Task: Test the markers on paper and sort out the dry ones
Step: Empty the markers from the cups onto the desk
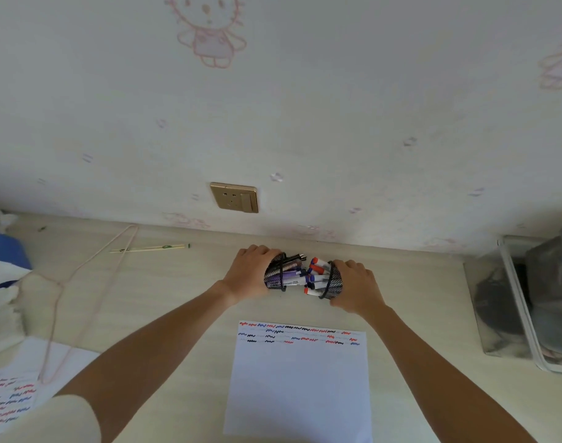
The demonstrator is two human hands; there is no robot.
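Nearest, at the lower left edge — a second sheet (8, 401) with red, blue and black squiggles, partly cut off by the frame. Centre foreground: a white sheet of paper (300, 385) lies flat on the pale wooden desk (164, 314), its top edge carrying several rows of short red, blue and black test scribbles (299, 335); the rest of the sheet is blank.

Beyond the paper, both forearms reach forward. The left hand (249, 276) wraps its fingers around a black mesh cup (275, 273), tipped on its side with the opening facing right. The right hand (356, 287) grips a second mesh cup (334, 281), tipped to face left. The two openings meet mouth to mouth, and the markers (307, 276) — white barrels, blue and red caps, some black — lie across the gap between them.

Left of the hands: a pink cord (91, 298) looped over the desk, and a pair of chopsticks (147, 248) near the wall. Far right, a clear bin (529, 318) with grey cloth. On the wall behind, a gold socket plate (234, 197).
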